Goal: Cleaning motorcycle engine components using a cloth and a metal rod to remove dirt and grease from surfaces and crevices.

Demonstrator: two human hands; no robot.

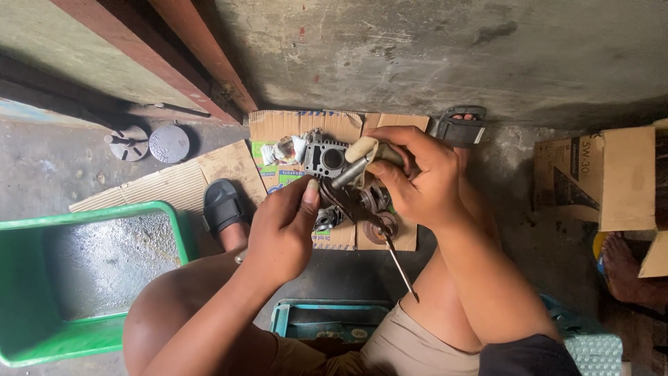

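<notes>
Metal part (346, 202), dark and curved, sits between both hands in the middle of the view, held up above the cardboard (229, 167) on the floor. Left hand (282, 233) comes up from the bottom, its arm passing over the left knee. Its fingers are curled in and the thumb presses on the part, so this hand is gripping it. Right hand (417, 177) comes in from the right side, with the arm crossing over the right leg. Its fingers are wrapped tight around a metal rod (350, 172) with a pale cloth (365, 148) bunched at the top. A thin screwdriver (402, 268) pokes down and out from under the hands, pointing toward the lap.

Just behind the hands lies a grey engine block (323, 159) on the cardboard, with small round metal bits beside it. Black sandal (223, 205) is on the foot right by the left hand.

To the left, a green tub (90, 278) with wet grey stuff inside stands close to the left knee. Two round metal discs (149, 143) rest farther back near the wall. On the right, a brown box (612, 181) stands well apart from the right hand, with bare floor in between. Someone else's foot (626, 268) shows by the box. A blue crate (327, 317) sits low between the knees.
</notes>
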